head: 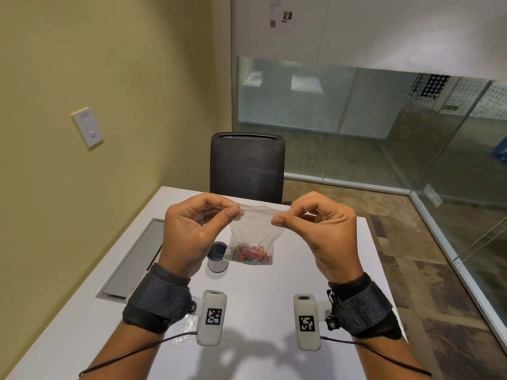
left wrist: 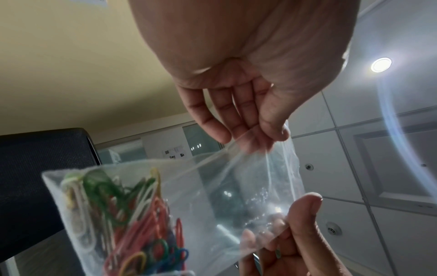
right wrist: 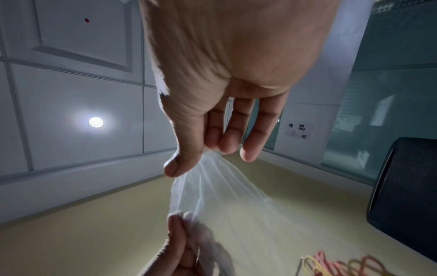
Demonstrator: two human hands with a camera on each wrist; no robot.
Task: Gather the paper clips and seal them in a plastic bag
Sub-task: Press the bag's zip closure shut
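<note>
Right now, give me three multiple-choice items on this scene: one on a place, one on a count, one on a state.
1. Where are the clips?
A. in the bag's bottom
B. loose on the table
C. in the tin

2. How many hands hold the bag?
A. none
B. one
C. two

3. The bag is
A. flat on the table
B. held up by its top edge
C. inside the tin

Key: 1 A, they heap inside the plastic. 2 C, left hand and right hand pinch it. 3 B, it hangs above the table near the tin.

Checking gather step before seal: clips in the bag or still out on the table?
In. The paper clips sit heaped at the bottom of the plastic bag, which hangs from both hands pinching its top edge. No loose clips visible on the table.
</note>
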